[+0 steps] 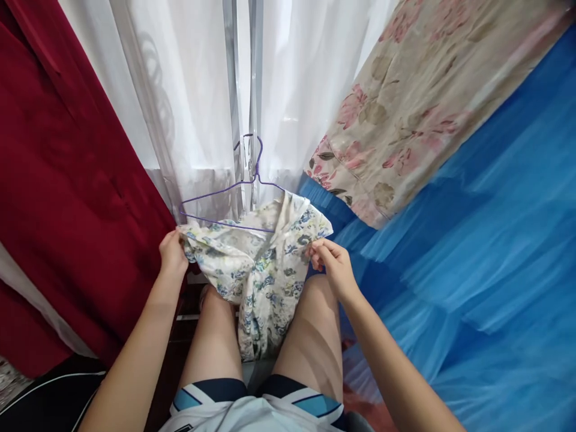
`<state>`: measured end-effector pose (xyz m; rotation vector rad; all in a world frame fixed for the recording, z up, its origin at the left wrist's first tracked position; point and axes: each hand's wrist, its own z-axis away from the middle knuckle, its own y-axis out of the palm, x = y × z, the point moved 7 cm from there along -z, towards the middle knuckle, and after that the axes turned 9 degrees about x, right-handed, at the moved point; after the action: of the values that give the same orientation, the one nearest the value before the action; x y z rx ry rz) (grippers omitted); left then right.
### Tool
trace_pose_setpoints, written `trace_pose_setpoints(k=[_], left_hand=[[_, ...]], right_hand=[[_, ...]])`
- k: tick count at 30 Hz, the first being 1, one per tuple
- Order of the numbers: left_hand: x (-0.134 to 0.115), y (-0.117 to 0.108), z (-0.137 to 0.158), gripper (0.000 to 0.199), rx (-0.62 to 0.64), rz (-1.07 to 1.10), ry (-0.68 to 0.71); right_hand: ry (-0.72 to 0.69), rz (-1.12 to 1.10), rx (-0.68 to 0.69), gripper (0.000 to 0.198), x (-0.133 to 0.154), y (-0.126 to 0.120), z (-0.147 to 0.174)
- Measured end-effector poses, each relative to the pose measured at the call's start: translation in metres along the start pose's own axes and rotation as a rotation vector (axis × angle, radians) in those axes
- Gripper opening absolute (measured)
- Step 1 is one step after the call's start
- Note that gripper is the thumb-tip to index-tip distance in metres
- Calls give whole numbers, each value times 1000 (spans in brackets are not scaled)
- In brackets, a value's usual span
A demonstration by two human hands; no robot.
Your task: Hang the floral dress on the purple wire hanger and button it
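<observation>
A white blouse [272, 273] with a blue and green flower print hangs partly on a purple wire hanger [209, 195]. Its right shoulder covers the hanger's right arm, while the hanger's left arm is bare above the cloth. My left hand [174, 253] pinches the blouse's left edge near the hanger's left corner. At the other side, my right hand [330, 261] has its fingers closed on the cloth below the right shoulder. The lower part of the blouse drapes between my knees.
White sheer curtains [189, 90] hang behind the hanger. A red curtain [67, 180] is on the left. To the right are a beige flowered cloth [387, 120] and a large blue tulle fabric [486, 258]. A black item with white piping [49, 396] lies at lower left.
</observation>
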<state>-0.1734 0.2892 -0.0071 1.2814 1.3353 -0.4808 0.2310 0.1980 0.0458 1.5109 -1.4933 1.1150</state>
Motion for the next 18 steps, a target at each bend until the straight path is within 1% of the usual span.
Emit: trace_pose_setpoints(k=[2, 4, 5, 6, 7, 8, 10, 12, 15, 18], left_hand=[[16, 18, 21, 29, 111, 1, -95], [25, 46, 46, 31, 303, -22, -191], [25, 61, 58, 30, 418, -52, -211], [22, 77, 70, 28, 536, -98, -199], [16, 93, 80, 25, 649, -154, -152], [7, 107, 88, 23, 745, -212, -77], [-12, 130, 101, 19, 883, -301, 90], [-24, 148, 114, 17, 991, -333, 187], [-26, 163, 132, 15, 1105, -331, 192], [-21, 163, 145, 13, 1120, -340, 177]], right_hand=[[38, -29, 5, 23, -11, -6, 5], [73, -51, 57, 24, -27, -3, 15], [90, -60, 95, 23, -36, 2, 21], [106, -70, 141, 22, -45, 7, 28], [121, -83, 189, 22, -54, 14, 36], [132, -98, 238, 27, -62, 20, 44], [141, -127, 332, 44, -70, 32, 56], [123, -135, 408, 57, -68, 43, 62], [74, -110, 484, 68, -55, 59, 57], [48, -16, 503, 82, -50, 70, 37]])
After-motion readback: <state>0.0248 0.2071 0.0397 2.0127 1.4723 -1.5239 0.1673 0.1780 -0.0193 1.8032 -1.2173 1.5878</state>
